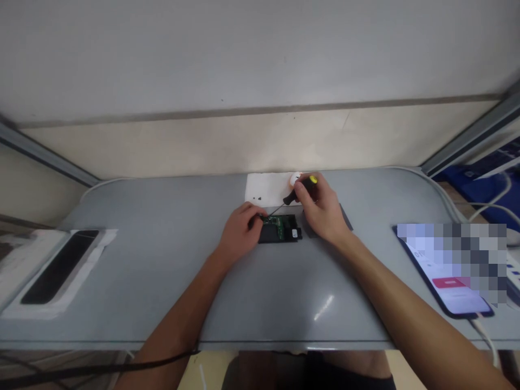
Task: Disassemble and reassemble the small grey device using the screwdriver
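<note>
A black device housing with a green circuit board lies on the grey table. My left hand is closed on the housing's left end and steadies it; part of that end is hidden under the fingers. In my right hand is a screwdriver with a black handle and yellow end cap, tilted down to the left. Its thin shaft reaches the board's upper left, close to my left fingertips. Behind the board lies a white sheet of paper with small dark bits on it. A dark flat piece shows partly behind my right hand.
At the right lies a phone with a lit screen and a white cable. On the left, a black flat slab rests on white paper. A small round white thing is beside the right fingers. A wall closes off the back.
</note>
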A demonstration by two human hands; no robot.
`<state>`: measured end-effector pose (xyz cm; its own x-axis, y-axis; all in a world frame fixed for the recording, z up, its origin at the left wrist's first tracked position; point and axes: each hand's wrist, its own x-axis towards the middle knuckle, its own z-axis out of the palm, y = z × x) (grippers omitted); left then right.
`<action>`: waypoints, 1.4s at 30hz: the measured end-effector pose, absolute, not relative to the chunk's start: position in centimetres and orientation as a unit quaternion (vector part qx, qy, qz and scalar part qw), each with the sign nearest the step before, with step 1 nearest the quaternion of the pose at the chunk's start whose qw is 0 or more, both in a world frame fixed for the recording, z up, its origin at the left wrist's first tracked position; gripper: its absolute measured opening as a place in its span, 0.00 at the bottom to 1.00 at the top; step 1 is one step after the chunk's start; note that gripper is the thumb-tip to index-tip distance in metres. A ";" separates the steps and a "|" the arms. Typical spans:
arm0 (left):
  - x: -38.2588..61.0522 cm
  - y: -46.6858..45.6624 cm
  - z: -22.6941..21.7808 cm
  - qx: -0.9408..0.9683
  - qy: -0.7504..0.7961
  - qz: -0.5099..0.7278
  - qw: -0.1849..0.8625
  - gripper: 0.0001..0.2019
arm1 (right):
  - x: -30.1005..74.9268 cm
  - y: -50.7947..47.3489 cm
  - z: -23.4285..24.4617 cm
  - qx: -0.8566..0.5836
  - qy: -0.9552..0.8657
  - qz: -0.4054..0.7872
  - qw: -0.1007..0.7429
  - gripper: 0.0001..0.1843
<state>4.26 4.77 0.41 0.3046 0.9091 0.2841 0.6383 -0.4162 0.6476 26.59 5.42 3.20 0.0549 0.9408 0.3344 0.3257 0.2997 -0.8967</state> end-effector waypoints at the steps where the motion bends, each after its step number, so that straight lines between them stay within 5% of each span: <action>1: 4.3 4.8 0.5 0.779 0.497 0.316 0.213 0.13 | 26.6 5.4 3.2 -0.512 -0.618 0.298 0.516 0.18; 42: 4.5 4.6 0.5 0.795 0.494 0.300 0.184 0.12 | 26.1 5.4 2.9 -0.539 -0.598 0.292 0.518 0.19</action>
